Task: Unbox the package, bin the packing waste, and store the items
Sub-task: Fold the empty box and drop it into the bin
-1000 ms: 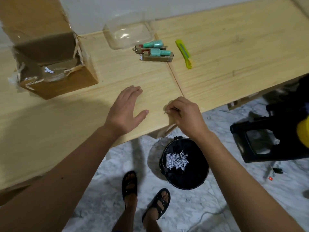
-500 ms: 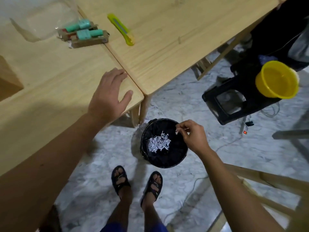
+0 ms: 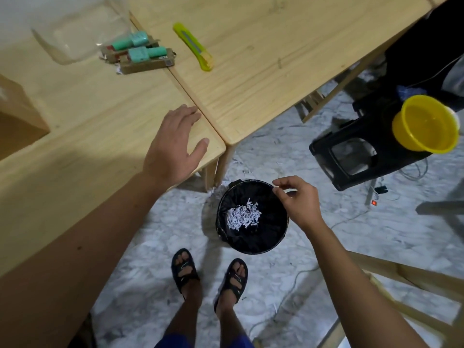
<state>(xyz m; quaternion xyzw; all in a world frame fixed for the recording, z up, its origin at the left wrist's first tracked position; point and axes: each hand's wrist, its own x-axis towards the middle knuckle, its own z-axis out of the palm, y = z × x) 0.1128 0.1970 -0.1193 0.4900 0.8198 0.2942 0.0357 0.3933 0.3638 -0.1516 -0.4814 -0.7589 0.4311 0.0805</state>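
My left hand (image 3: 173, 144) lies flat and open on the wooden table (image 3: 100, 116) near its front corner. My right hand (image 3: 298, 199) hovers over the right rim of the black bin (image 3: 266, 237) on the floor, fingers pinched together; whether a scrap is between them I cannot tell. White shredded paper (image 3: 242, 214) lies inside the bin. Two green packaged items (image 3: 140, 52) sit on the table beside a clear plastic container (image 3: 75, 33). Part of the cardboard box (image 3: 17, 114) shows at the left edge.
A yellow-green utility knife (image 3: 194, 47) lies on the second table (image 3: 276, 59). A black stool (image 3: 356, 151) carrying a yellow bowl (image 3: 426, 124) stands at the right. Cables and paper scraps litter the marble floor. My sandalled feet (image 3: 208, 275) are just below the bin.
My right hand left the table edge and moved down over the bin. The view tilted down and right, so the box is mostly out of frame. My left hand stayed flat on the table.
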